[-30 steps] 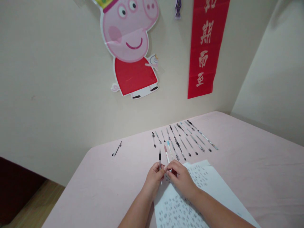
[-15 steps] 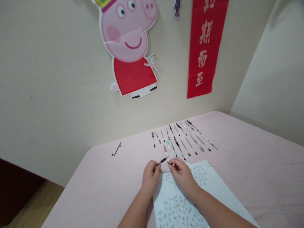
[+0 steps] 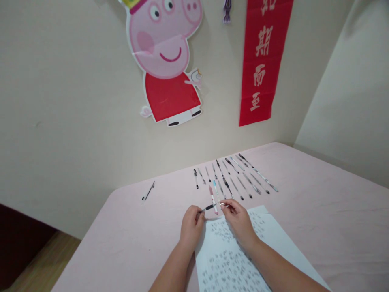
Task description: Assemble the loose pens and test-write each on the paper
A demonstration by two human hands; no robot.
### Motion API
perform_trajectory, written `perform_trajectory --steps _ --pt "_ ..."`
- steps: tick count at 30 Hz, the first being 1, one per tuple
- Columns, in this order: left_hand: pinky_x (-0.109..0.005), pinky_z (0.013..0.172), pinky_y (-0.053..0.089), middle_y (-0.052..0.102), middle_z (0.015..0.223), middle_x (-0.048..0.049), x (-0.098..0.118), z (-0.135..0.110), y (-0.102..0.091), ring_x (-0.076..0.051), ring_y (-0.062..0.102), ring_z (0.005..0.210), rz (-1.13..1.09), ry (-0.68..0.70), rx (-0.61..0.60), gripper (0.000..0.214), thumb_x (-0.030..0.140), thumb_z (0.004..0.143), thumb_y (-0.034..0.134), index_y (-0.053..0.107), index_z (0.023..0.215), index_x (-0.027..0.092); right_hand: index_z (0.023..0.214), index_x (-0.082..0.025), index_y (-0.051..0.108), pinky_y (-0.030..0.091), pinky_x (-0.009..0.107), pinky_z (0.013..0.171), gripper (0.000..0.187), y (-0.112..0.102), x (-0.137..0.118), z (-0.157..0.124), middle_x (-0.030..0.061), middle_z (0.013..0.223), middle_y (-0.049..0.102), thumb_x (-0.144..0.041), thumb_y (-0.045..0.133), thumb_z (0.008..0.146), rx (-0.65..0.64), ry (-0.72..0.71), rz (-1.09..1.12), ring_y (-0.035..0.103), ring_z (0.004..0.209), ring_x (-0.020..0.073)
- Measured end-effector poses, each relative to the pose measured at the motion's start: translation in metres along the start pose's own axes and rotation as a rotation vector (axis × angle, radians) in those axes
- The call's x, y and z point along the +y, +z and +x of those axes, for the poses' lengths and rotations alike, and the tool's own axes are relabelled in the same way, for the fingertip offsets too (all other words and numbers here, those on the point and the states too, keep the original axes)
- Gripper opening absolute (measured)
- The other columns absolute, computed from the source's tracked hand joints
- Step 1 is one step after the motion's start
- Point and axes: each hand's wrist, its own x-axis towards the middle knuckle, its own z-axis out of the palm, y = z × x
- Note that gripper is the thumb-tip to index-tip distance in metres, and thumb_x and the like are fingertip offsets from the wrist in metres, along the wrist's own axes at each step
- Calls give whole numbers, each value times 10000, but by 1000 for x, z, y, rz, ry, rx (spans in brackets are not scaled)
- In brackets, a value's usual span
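My left hand [image 3: 191,222] is closed around a black-tipped pen [image 3: 207,208] that points right and slightly up. My right hand [image 3: 238,217] pinches a small piece, apparently the pen's cap or tip [image 3: 223,204], just to the right of the pen's end, a short gap apart. Both hands hover over the top edge of a white sheet covered with handwriting [image 3: 231,259]. Just beyond my fingers lies a pink-and-white pen [image 3: 212,196] on the pink table [image 3: 319,211].
Several pens lie in rows [image 3: 237,176] on the table beyond my hands. A single black pen [image 3: 148,191] lies apart at the left. The wall behind carries a cartoon pig cut-out [image 3: 168,61] and a red banner [image 3: 261,61]. The table's left edge drops to a wooden floor [image 3: 36,267].
The pen in my left hand swung from upright to pointing right. My right hand drew away to the right with a small piece pinched in its fingers.
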Motion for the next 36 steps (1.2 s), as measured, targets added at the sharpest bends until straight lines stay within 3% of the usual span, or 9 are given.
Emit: perform_trajectory --steps 23,36 --pt "-289 649 392 539 733 -21 -1 -1 -2 -174 516 714 43 107 -22 103 188 809 462 504 715 195 819 -164 681 410 258 532 286 2 -2 -1 20 648 587 -429 648 715 -79 49 16 506 578 155" --pt "-318 713 456 604 838 -59 3 0 -6 -192 572 797 -19 169 -20 106 230 824 510 606 835 186 791 -162 676 414 257 523 286 2 1 0 27 657 611 -436 652 711 -107 60 21 522 578 160"
